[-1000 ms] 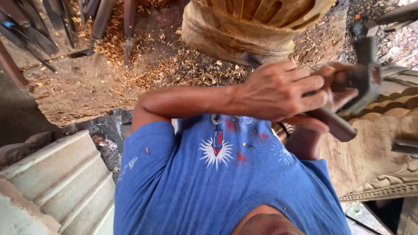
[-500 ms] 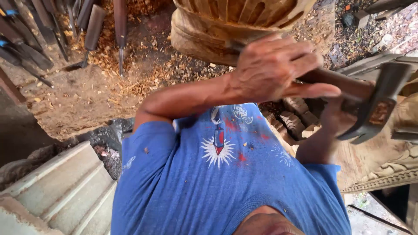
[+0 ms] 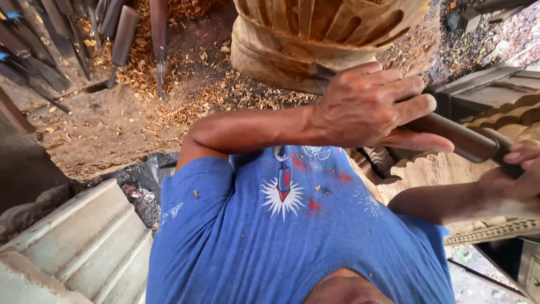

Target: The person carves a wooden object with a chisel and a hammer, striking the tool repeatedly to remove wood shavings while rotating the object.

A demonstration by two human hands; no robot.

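Head cam looks straight down past my blue shirt (image 3: 292, 236) with a white starburst print. Left hand (image 3: 371, 107) is wrapped over a chisel (image 3: 450, 135), fingers curled across the dark wooden handle, thumb underneath; firm grasp. The chisel runs on a diagonal: handle end lower right, metal shank just showing above the knuckles and meeting the lower band of the carved wooden piece (image 3: 326, 34). I can't see the cutting edge itself, the hand covers it. Right hand (image 3: 520, 174) sits at the right frame edge, just beside the butt of the handle, fingers closed around a dark shaft; most of that hand is cut off by the frame, so I can't tell what the tool is. The carved piece is round, pale wood, with vertical slots cut through its upper part and a plain band at the base, standing on the ground at top centre. Wood shavings (image 3: 191, 73) lie thick around it and to its left. A row of spare chisels (image 3: 121, 39) lies top left on the dirt, well apart from both hands. A carved wood panel (image 3: 433, 169) with scalloped edging lies under my right forearm. Grey moulded slab (image 3: 84, 242) at bottom left.
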